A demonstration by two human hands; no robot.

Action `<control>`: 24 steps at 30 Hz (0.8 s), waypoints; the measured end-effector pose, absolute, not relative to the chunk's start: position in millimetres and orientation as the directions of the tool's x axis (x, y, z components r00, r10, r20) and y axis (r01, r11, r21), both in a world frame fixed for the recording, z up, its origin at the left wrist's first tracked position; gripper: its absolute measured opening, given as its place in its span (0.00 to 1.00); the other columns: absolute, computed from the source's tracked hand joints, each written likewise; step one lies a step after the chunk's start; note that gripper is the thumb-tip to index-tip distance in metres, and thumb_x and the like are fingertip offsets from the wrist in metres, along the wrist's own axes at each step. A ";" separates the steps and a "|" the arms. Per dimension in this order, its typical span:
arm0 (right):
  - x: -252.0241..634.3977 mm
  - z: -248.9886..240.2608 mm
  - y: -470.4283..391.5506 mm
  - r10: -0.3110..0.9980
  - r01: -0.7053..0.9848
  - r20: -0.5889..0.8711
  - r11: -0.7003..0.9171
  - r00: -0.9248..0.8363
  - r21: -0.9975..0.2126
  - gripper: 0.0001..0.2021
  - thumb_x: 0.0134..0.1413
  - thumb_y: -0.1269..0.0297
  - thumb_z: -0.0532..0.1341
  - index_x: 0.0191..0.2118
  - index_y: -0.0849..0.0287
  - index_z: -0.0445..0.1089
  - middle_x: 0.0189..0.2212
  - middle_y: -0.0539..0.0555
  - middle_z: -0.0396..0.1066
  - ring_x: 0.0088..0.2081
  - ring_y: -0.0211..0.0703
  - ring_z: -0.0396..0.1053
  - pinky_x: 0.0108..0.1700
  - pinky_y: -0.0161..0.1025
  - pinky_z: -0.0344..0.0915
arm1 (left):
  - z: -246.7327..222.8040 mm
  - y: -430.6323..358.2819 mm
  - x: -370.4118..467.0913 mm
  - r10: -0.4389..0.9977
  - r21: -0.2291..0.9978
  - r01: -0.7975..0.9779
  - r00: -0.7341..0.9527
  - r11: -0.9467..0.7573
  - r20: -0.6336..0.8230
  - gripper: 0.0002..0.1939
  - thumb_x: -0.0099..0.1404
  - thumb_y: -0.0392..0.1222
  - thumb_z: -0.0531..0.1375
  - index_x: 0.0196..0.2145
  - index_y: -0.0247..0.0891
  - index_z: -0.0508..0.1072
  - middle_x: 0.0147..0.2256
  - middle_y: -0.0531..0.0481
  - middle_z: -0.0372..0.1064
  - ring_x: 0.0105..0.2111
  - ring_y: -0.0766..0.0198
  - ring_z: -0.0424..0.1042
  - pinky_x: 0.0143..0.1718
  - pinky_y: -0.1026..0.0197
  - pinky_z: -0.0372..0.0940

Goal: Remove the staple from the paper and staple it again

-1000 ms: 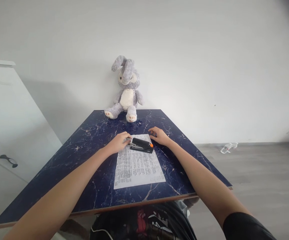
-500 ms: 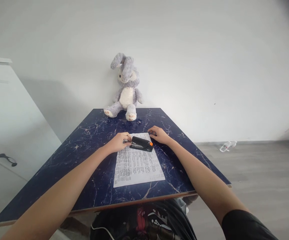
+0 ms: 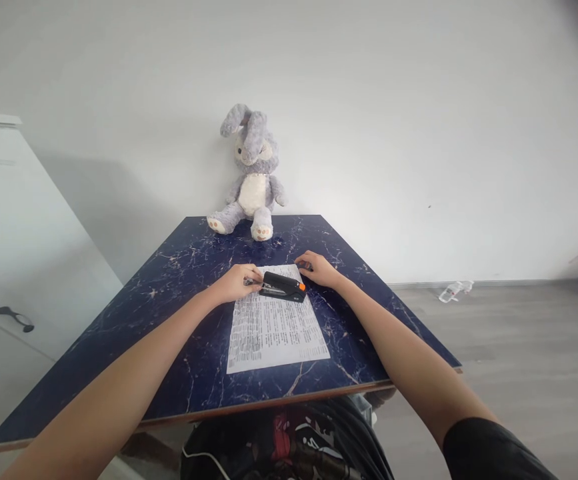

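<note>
A black stapler (image 3: 283, 287) with an orange tip at its right end lies across the upper part of a printed sheet of paper (image 3: 279, 333). My left hand (image 3: 239, 283) rests at the sheet's upper left, thumb and fingers apart, with the fingertips right by the stapler's left end. Whether they touch it I cannot tell. At the sheet's upper right corner is my right hand (image 3: 319, 269), palm down, its fingers bent and slightly apart. Nothing shows inside it.
The dark blue marbled table (image 3: 189, 360) holds a grey plush rabbit (image 3: 255, 180) at its far edge, against the wall. On the left stands a white cabinet (image 3: 29, 220) with a dark handle. A clear plastic item (image 3: 453, 291) lies on the floor at right.
</note>
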State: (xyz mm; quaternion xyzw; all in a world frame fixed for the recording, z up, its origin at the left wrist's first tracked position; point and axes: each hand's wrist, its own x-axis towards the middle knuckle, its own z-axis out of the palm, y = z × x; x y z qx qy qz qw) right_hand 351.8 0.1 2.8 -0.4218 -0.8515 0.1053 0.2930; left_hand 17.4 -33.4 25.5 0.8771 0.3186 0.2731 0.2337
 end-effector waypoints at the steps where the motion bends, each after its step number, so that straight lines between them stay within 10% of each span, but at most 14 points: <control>1: 351.7 3.2 -0.3 0.781 0.657 0.406 0.621 -0.475 -0.427 0.14 0.61 0.77 0.63 0.50 0.61 0.77 0.45 0.58 0.72 0.41 0.45 0.73 0.47 0.41 0.70 | 25.9 -33.6 17.2 0.683 0.583 0.429 0.654 -0.689 0.325 0.10 0.66 0.49 0.66 0.40 0.44 0.86 0.46 0.43 0.78 0.44 0.52 0.79 0.49 0.51 0.74; 11: 350.8 4.4 -1.4 0.779 0.644 0.393 0.626 -0.489 -0.439 0.13 0.60 0.76 0.64 0.49 0.61 0.77 0.45 0.58 0.73 0.39 0.44 0.73 0.47 0.41 0.70 | 28.9 -33.5 17.1 0.653 0.540 0.446 0.701 -0.714 0.286 0.10 0.67 0.43 0.64 0.41 0.43 0.85 0.46 0.45 0.78 0.45 0.55 0.78 0.52 0.53 0.70; 24: 302.4 36.1 -50.9 0.619 0.323 0.440 0.750 -0.651 -0.577 0.22 0.71 0.45 0.61 0.54 0.59 0.74 0.48 0.59 0.75 0.46 0.49 0.73 0.46 0.41 0.68 | 35.1 -13.7 -21.0 0.725 0.652 0.481 0.671 -0.586 0.157 0.17 0.62 0.52 0.70 0.46 0.44 0.85 0.44 0.45 0.83 0.41 0.55 0.78 0.44 0.56 0.70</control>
